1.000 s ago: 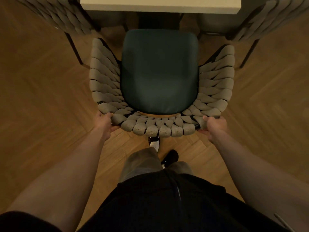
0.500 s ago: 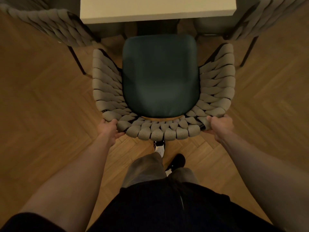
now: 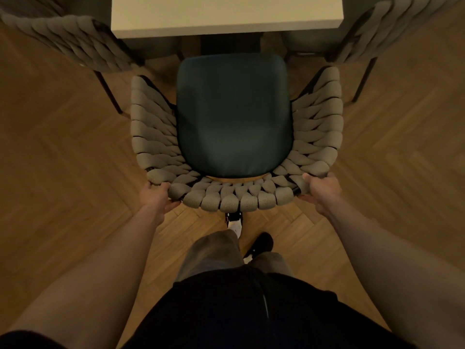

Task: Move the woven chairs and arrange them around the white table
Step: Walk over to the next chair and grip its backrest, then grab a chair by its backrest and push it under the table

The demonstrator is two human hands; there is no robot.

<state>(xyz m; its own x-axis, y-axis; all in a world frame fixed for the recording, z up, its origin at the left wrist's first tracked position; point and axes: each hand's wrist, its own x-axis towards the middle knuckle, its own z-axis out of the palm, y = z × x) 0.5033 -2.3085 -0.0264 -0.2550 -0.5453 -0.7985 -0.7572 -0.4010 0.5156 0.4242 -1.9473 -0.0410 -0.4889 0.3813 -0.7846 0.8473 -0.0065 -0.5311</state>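
Observation:
A woven chair (image 3: 151, 137) with a grey rope back and a dark green seat cushion stands in front of me, facing the white table (image 3: 226, 13). Its seat front sits just short of the table's near edge. My left hand (image 3: 157, 196) grips the left rear corner of the woven back. My right hand (image 3: 323, 188) grips the right rear corner, thumb over the rim. Two more woven chairs stand at the table's sides, one on the left (image 3: 73, 41) and one on the right (image 3: 392, 28).
The floor (image 3: 63, 172) is herringbone wood, open to the left and right of the chair. My legs and shoes (image 3: 260, 244) stand right behind the chair back. Thin dark legs of the side chairs reach the floor near the held chair's arms.
The table edge and side chairs sit lower in view than before, and the chair too. Both hands keep their grip on the back corners.

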